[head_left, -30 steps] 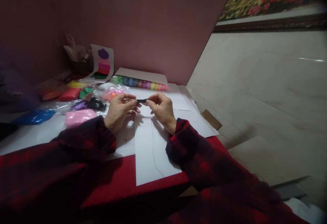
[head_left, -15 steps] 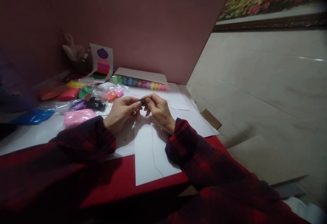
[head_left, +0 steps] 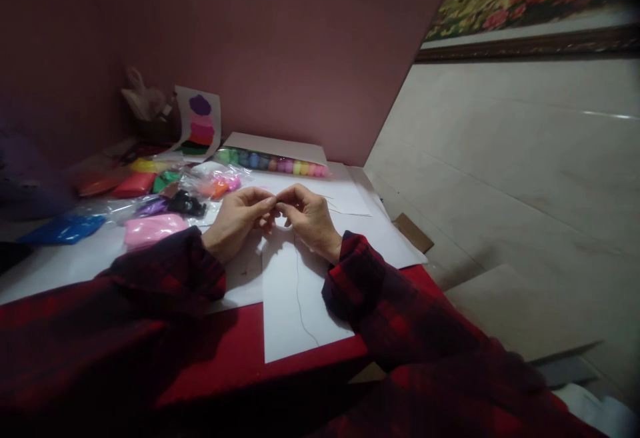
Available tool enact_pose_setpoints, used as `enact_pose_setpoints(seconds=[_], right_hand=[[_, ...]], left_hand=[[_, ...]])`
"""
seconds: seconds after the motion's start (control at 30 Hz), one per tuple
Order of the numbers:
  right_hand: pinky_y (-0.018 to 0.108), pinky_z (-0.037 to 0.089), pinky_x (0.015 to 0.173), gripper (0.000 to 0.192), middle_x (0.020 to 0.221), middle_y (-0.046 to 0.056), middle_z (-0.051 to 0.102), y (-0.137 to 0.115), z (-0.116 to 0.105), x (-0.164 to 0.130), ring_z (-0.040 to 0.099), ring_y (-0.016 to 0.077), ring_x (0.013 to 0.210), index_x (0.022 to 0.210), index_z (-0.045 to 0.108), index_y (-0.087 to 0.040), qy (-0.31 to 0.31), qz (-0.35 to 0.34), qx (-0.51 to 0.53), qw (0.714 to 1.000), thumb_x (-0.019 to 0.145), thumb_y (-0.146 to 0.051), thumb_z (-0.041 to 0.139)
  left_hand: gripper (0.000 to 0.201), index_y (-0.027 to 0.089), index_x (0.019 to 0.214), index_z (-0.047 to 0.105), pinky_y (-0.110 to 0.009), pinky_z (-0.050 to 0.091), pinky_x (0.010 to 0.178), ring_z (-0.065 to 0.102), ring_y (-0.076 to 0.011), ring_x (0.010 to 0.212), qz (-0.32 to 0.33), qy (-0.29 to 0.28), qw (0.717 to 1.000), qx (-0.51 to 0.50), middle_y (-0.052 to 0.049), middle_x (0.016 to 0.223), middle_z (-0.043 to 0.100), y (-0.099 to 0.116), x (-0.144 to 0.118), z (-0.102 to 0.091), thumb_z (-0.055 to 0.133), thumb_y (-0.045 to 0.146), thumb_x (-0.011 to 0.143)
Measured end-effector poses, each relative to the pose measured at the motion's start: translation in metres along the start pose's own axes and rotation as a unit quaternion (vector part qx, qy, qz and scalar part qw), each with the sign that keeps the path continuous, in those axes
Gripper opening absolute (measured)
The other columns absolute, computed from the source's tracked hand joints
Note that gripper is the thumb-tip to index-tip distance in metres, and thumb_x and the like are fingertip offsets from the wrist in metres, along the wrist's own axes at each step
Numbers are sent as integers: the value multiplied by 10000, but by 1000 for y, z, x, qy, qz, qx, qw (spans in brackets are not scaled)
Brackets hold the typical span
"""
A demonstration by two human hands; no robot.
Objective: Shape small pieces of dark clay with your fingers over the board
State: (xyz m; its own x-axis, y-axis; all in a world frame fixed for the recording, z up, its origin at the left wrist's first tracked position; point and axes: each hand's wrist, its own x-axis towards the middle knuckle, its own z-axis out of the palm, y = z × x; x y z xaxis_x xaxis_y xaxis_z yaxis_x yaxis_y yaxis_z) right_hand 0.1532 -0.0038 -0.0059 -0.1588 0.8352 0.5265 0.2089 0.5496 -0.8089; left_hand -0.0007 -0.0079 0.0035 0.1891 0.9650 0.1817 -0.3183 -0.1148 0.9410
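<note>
Fingertip to fingertip, my left hand (head_left: 239, 218) and my right hand (head_left: 311, 221) meet above the paper, both closed in a pinch. A small dark lump of modelling clay is between them, now almost wholly covered by the fingers. Below lies a white sheet (head_left: 313, 321) with a thin wavy line running down it. Left of my left hand are a pink clay pack (head_left: 154, 230) and a clear bag with black clay (head_left: 187, 203).
Further left lie a blue pack (head_left: 67, 228) and a red pack (head_left: 134, 185). At the back, a sheet with coloured bands (head_left: 204, 101) stands upright beside a long pack of coloured clay (head_left: 275, 162). A red cloth (head_left: 230, 345) covers the table's front edge.
My fingertips have closed over the dark clay lump, which showed between them before. Both hands stay in nearly the same place.
</note>
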Motion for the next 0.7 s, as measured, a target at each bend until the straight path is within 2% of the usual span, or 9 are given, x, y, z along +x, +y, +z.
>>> enact_pose_setpoints(seconds=[0.13, 0.27, 0.47, 0.57, 0.7], right_hand=[[258, 523, 633, 32, 777, -8, 663, -2, -1, 0, 627, 125, 719, 831, 620, -202, 19, -2, -17, 1000, 862, -207, 622], [247, 500, 589, 77, 776, -8, 655, -2, -2, 3, 599, 116, 671, 818, 620, -201, 42, 4, -36, 998, 862, -257, 650], [211, 454, 455, 95, 672, -35, 608, -2, -3, 8, 549, 91, 544, 784, 567, -195, 111, 76, 20, 991, 848, -211, 636], [192, 451, 438, 108, 657, -42, 592, -1, -3, 8, 542, 85, 545, 780, 571, -197, 100, 92, 38, 990, 838, -222, 658], [207, 483, 464, 132, 714, -37, 608, 2, -2, 6, 538, 79, 555, 823, 606, -197, 51, 55, 47, 996, 857, -311, 662]], left_hand=[[328, 109, 819, 685, -249, 489, 472, 607, -128, 492, 2, 8, 1000, 9, -55, 695, 706, 0, 0, 1, 888, 231, 592], [259, 115, 738, 662, -248, 475, 468, 596, -124, 473, 2, 1, 999, 50, -46, 648, 690, 0, 0, 2, 854, 260, 639], [247, 121, 758, 662, -231, 456, 460, 577, -110, 471, 40, 63, 997, 34, -25, 625, 674, -1, 2, -1, 840, 258, 656], [277, 105, 801, 708, -228, 458, 469, 577, -109, 492, 34, 51, 998, 22, -25, 628, 666, 0, 2, -1, 860, 264, 634], [355, 104, 864, 745, -236, 453, 464, 567, -107, 486, 8, 24, 1000, 17, -25, 651, 667, 1, 0, 1, 892, 297, 605]])
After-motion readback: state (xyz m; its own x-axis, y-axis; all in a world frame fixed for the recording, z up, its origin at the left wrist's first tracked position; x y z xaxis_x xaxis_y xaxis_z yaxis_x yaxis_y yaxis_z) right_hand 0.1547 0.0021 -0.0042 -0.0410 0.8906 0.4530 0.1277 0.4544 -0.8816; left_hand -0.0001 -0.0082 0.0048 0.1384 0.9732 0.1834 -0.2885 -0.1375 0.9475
